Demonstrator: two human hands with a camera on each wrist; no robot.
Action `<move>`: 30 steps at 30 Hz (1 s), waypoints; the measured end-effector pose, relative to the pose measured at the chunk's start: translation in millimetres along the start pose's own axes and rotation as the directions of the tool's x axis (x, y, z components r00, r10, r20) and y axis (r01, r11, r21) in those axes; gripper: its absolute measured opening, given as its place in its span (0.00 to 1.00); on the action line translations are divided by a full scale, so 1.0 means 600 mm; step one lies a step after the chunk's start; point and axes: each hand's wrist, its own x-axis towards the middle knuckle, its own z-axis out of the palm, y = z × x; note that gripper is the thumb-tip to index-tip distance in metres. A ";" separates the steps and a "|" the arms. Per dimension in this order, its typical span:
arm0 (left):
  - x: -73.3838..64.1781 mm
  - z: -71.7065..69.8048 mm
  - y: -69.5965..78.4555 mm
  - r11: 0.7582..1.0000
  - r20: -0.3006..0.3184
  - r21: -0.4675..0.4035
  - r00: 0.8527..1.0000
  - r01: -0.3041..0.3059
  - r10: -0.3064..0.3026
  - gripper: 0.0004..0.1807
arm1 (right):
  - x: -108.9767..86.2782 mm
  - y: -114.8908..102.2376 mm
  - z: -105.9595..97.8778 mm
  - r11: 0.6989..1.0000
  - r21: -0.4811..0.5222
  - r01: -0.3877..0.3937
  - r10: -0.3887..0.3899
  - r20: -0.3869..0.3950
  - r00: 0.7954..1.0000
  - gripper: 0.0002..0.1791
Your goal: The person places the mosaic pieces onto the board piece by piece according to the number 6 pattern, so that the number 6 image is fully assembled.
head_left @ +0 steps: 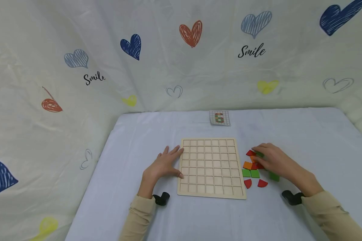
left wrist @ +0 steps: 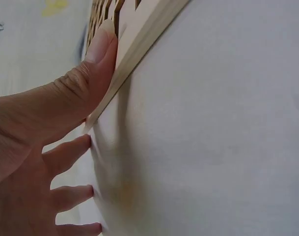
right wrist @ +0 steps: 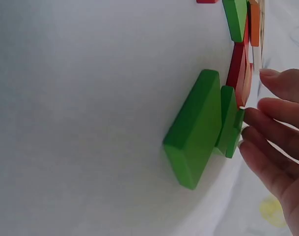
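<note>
Beside the gridded board [head_left: 211,168], coloured tiles [head_left: 254,173]

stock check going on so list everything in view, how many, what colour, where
board: 1, pale wood, mid-table
red blocks: at least four, red, right of board
orange blocks: at least two, orange, same pile
green blocks: at least four, green, same pile
card: 1, pale with coloured pattern, beyond board
table: 1, white, underneath
backdrop: 1, whitish with hearts and lettering, behind table
wrist devices: 2, black, at wrists
sleeves: 2, beige, forearms
left hand: 1, bare, board's left edge
right hand: 1, bare, at the pile
</note>
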 end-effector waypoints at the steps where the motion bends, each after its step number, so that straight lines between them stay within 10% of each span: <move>1: 0.001 -0.001 0.000 1.000 0.001 -0.006 1.000 0.005 -0.005 0.60 | 0.003 0.000 0.001 1.000 0.001 -0.008 0.008 0.003 1.000 0.24; 30: 0.005 0.000 -0.001 0.998 -0.004 -0.064 1.000 0.019 -0.019 0.60 | 0.038 -0.012 0.010 0.993 -0.022 -0.117 0.117 0.014 0.993 0.15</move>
